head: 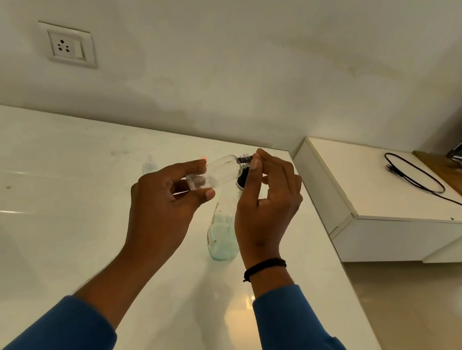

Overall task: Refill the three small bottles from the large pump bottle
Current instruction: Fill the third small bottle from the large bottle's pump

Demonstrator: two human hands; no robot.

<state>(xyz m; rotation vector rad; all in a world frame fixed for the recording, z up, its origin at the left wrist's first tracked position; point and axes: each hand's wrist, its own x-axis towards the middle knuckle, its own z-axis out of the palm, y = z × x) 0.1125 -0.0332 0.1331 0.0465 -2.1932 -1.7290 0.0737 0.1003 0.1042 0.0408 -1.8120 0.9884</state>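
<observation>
Fingers of my left hand (166, 204) pinch the small bottle (217, 172) sideways above the desk (54, 227); my right hand (265, 199) grips its neck, likely uncapping, over the large pump bottle (221, 234).

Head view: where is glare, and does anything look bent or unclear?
Head view: warm glare on the glossy white countertop near the right hand; wide-angle bending at the wall edges; the small clear plastic bottle in the left hand looks faint.
</observation>
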